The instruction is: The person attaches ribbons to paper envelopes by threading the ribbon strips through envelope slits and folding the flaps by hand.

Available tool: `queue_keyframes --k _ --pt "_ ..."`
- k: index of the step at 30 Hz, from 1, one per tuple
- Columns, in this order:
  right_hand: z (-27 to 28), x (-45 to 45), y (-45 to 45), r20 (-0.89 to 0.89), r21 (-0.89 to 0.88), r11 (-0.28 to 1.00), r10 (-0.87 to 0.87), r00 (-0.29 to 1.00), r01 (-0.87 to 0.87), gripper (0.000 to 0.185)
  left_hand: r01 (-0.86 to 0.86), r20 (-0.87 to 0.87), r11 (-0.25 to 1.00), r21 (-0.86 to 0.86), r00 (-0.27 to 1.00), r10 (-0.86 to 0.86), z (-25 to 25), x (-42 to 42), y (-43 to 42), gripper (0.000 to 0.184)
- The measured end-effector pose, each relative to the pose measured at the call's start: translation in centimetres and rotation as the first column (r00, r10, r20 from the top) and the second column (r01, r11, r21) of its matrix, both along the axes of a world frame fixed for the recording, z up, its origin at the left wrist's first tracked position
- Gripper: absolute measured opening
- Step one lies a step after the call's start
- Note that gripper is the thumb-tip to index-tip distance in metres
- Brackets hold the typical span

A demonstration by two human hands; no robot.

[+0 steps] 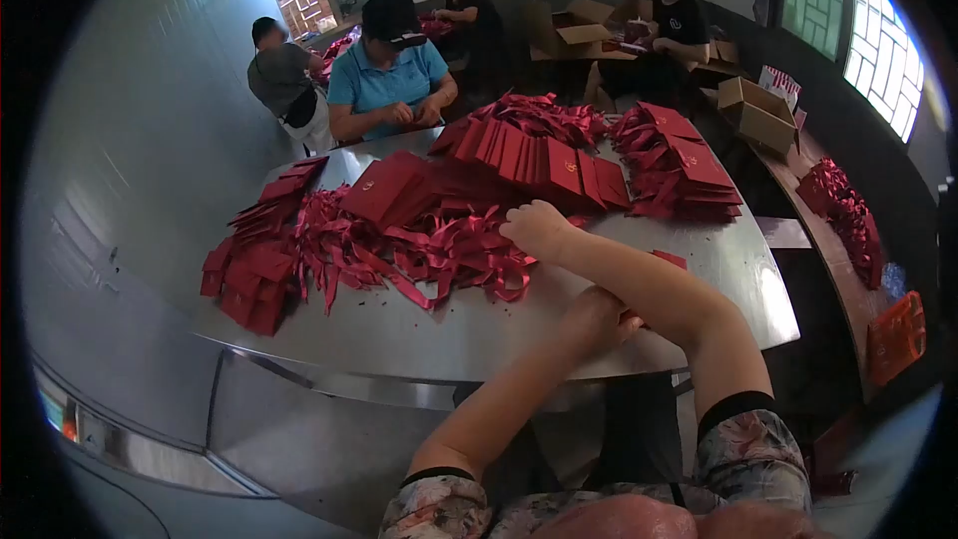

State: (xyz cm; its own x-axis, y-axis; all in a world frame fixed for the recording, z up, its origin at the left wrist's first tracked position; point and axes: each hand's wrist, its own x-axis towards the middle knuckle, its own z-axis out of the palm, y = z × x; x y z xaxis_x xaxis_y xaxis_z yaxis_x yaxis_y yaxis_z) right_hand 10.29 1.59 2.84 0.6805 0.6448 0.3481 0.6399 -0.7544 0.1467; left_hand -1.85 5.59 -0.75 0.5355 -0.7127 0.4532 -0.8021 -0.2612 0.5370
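My right hand reaches across to the near edge of a tangled heap of red ribbons, its fingers closed at the ribbon there. Below my right forearm, my left hand is closed near the table's front edge. A bit of a flat red paper piece shows at its fingers; the rest is hidden by my hand and forearm. Just beyond that forearm, the corner of a red packet lies on the table. Behind the ribbons stands a row of red paper gift bags with gold print.
More red bags are stacked at the metal table's left and right. Across from me a person in a blue shirt works with both hands. Several other people sit or stand farther back. An open cardboard box stands on a right-hand bench.
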Motion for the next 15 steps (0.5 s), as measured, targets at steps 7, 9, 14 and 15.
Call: queue_keyframes --k 7,9,14,15 --pt "0.8 0.8 1.6 -0.005 -0.061 0.998 -0.02 1.0 0.019 0.012 -0.065 -0.038 0.997 0.041 0.997 0.067 0.5 -0.4 0.2 0.025" --pt "1.6 0.7 2.4 0.034 0.01 0.999 -0.032 0.999 0.031 0.013 -0.048 -0.076 0.996 -0.077 0.996 0.042 0.0 0.1 0.2 0.024" --pt "3.7 1.5 3.5 0.018 0.351 0.936 0.01 1.0 -0.016 0.011 -0.014 0.034 0.886 -0.463 0.999 0.033 0.2 0.6 0.2 0.023" --pt "4.5 1.4 3.5 0.021 0.35 0.936 0.008 1.0 -0.015 0.011 -0.132 -0.186 0.938 -0.322 0.98 0.074 0.2 0.9 0.5 0.023"
